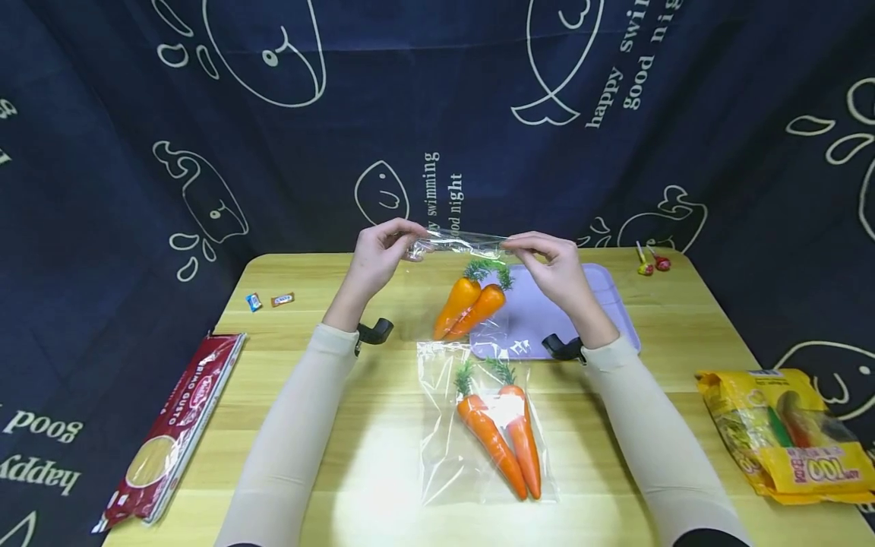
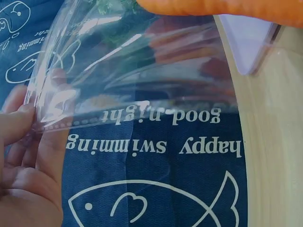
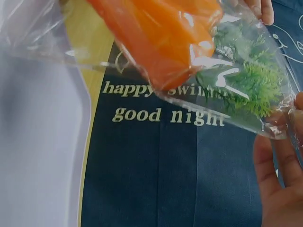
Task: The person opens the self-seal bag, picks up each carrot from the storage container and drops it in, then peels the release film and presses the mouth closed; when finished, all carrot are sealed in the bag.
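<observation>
My left hand (image 1: 378, 254) and right hand (image 1: 552, 266) pinch the two upper corners of a clear plastic bag (image 1: 465, 241), its top edge stretched between them. Two toy carrots (image 1: 456, 305), light orange with green tops, hang inside this bag above the table. The right wrist view shows the carrots (image 3: 175, 38) behind the film, leafy ends near the right hand's fingers. In the left wrist view, thumb and fingers grip the bag's corner. Closer to me, a second clear bag (image 1: 437, 463) lies flat with two darker orange carrots (image 1: 491, 441) in it.
A lilac tray (image 1: 618, 315) sits behind the right wrist. Left are a red pasta packet (image 1: 174, 425) and two small wrapped candies (image 1: 282, 299). Two lollipops (image 1: 645, 267) lie at the back right, a yellow bag (image 1: 786, 433) at the right edge. A dark curtain (image 1: 437, 91) hangs behind.
</observation>
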`<state>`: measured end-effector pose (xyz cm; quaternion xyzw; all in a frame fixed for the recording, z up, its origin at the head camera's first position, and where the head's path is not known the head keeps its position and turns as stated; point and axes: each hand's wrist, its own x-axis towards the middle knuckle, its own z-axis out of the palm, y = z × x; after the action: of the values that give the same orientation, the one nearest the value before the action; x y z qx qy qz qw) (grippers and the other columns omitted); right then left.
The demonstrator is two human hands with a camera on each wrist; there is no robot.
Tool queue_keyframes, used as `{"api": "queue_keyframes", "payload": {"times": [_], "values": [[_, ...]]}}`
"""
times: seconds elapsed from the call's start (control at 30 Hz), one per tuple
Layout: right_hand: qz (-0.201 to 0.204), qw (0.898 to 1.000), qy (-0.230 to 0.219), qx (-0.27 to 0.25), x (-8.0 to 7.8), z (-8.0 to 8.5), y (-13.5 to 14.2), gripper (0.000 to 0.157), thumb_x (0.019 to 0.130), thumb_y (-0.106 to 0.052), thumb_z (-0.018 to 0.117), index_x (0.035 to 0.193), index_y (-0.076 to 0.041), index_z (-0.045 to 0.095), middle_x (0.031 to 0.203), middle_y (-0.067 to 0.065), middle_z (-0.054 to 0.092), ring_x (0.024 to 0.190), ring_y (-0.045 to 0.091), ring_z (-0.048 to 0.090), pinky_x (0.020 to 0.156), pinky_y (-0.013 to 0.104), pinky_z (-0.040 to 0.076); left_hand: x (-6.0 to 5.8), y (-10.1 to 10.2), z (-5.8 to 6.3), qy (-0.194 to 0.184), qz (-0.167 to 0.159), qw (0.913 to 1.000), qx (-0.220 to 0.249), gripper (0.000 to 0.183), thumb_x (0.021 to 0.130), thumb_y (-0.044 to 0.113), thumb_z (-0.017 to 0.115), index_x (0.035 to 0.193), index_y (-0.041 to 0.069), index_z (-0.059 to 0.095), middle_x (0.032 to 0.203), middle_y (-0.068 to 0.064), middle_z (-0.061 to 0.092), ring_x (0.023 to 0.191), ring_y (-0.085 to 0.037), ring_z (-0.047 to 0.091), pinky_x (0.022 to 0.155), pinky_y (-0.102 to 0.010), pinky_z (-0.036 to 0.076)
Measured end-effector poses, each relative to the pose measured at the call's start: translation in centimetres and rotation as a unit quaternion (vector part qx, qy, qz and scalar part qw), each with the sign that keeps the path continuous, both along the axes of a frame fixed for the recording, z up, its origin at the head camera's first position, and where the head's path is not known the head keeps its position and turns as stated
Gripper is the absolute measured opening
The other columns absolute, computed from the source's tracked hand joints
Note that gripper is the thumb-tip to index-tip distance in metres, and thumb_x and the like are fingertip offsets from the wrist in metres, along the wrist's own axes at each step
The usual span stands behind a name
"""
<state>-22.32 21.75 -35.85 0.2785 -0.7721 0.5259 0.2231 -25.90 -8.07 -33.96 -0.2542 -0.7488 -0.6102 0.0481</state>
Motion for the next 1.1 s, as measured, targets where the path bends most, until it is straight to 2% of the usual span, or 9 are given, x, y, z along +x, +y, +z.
{"api": "queue_keyframes", "payload": {"times": [0.1,0.27,0.4,0.5,0.6,0.7,0.87,0.97,1.1], "values": [[0.001,1.000,-0.008,-0.016,0.3,0.2,-0.2,0.017,0.093,0.008,0.062,0.104,0.005,0.074,0.106,0.020,0.073,0.095,0.021,0.070,0.090,0.019,0.057,0.4,0.1,-0.1,0.010,-0.042,0.9991,-0.001,0.020,0.100,0.000,0.053,0.107,-0.004,0.072,0.129,-0.015,0.064,0.112,-0.026,0.065,0.088,-0.039,0.060],[0.008,0.999,-0.018,-0.050,0.3,0.1,-0.5,0.016,0.095,0.006,0.060,0.102,0.006,0.074,0.106,0.021,0.071,0.095,0.024,0.068,0.089,0.021,0.057,-0.4,0.7,-1.5,-0.006,-0.126,0.9918,-0.017,0.027,0.102,0.005,0.052,0.121,0.008,0.071,0.144,-0.003,0.058,0.129,-0.019,0.056,0.099,-0.046,0.054],[0.037,0.993,-0.055,-0.096,0.3,-0.8,-1.1,0.020,0.098,0.003,0.056,0.112,0.009,0.070,0.125,0.025,0.063,0.109,0.025,0.064,0.095,0.025,0.055,-1.1,1.6,-2.6,-0.017,-0.115,0.9932,-0.006,0.032,0.105,0.008,0.047,0.124,0.018,0.071,0.128,-0.002,0.069,0.116,-0.025,0.067,0.098,-0.044,0.056],[0.041,0.988,-0.095,-0.117,0.5,-1.5,-1.9,0.028,0.100,-0.001,0.054,0.125,0.007,0.064,0.137,0.022,0.055,0.118,0.018,0.060,0.099,0.023,0.051,-1.0,2.1,-3.2,-0.029,-0.103,0.9938,0.029,0.031,0.106,0.009,0.045,0.125,0.016,0.069,0.125,-0.005,0.069,0.109,-0.030,0.070,0.095,-0.041,0.058],[0.008,0.986,-0.106,-0.131,0.6,-1.9,-3.1,0.031,0.099,-0.005,0.059,0.129,0.003,0.062,0.135,0.018,0.057,0.114,0.013,0.060,0.095,0.019,0.050,-0.6,3.0,-3.6,-0.026,-0.073,0.9943,0.074,0.027,0.104,0.008,0.050,0.122,0.010,0.069,0.125,-0.008,0.068,0.103,-0.029,0.072,0.088,-0.041,0.061],[-0.053,0.983,-0.079,-0.156,0.7,-1.6,-4.9,0.031,0.095,-0.007,0.067,0.124,0.002,0.066,0.123,0.017,0.060,0.102,0.014,0.061,0.080,0.017,0.051,0.1,4.5,-3.6,0.004,0.008,0.9942,0.107,0.019,0.097,0.010,0.065,0.115,0.008,0.072,0.117,-0.008,0.070,0.091,-0.022,0.073,0.078,-0.036,0.063],[-0.158,0.971,0.023,-0.179,1.0,-0.4,-7.8,0.030,0.084,-0.006,0.079,0.111,0.004,0.069,0.109,0.019,0.058,0.090,0.027,0.056,0.073,0.021,0.044,1.2,7.3,-2.9,0.076,0.141,0.9733,0.165,0.024,0.080,0.012,0.083,0.102,0.005,0.074,0.101,-0.012,0.073,0.072,-0.019,0.066,0.064,-0.022,0.058],[-0.193,0.961,0.071,-0.182,1.0,0.3,-8.5,0.027,0.082,-0.003,0.081,0.104,0.005,0.069,0.104,0.019,0.058,0.088,0.032,0.053,0.073,0.024,0.042,1.7,8.0,-2.1,0.106,0.168,0.9626,0.185,0.021,0.080,0.004,0.082,0.098,-0.001,0.073,0.097,-0.016,0.073,0.069,-0.027,0.067,0.062,-0.020,0.056],[-0.177,0.960,0.084,-0.201,0.8,0.6,-8.0,0.018,0.085,0.005,0.074,0.102,0.006,0.068,0.102,0.016,0.059,0.087,0.025,0.055,0.070,0.022,0.042,2.7,7.5,-0.6,0.115,0.161,0.9662,0.165,0.016,0.083,-0.003,0.077,0.098,-0.005,0.072,0.098,-0.019,0.074,0.069,-0.034,0.067,0.061,-0.022,0.057]]}}
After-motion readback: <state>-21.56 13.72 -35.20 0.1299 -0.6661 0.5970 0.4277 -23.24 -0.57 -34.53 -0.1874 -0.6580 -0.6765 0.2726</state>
